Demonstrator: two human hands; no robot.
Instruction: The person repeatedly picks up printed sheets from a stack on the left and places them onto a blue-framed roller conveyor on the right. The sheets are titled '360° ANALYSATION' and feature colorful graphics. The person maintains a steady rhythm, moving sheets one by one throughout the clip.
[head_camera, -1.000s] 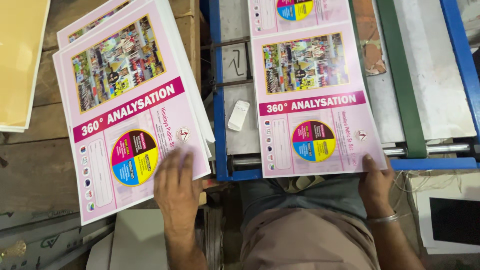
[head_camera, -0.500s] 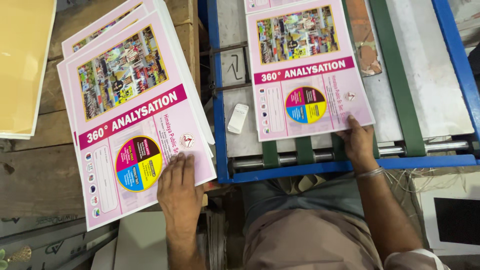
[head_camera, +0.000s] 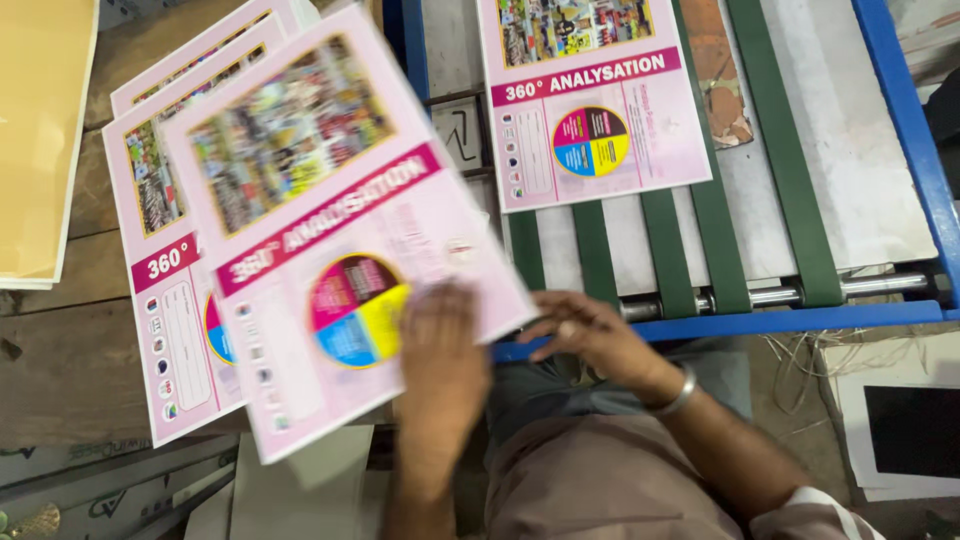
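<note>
My left hand lies flat, fingers spread, on the lower right corner of a pink printed cardboard sheet with a photo collage and a four-coloured circle. That sheet is blurred and tilted, and it lies over a stack of matching pink sheets on the worn wooden table. My right hand reaches across to the sheet's corner beside the blue metal frame edge; its fingers are loosely curled, and I cannot tell whether they pinch the sheet. It wears a silver bangle. Another pink printed sheet lies well apart on the green conveyor belts of the machine. Pale yellow boards rest at the table's left edge.
</note>
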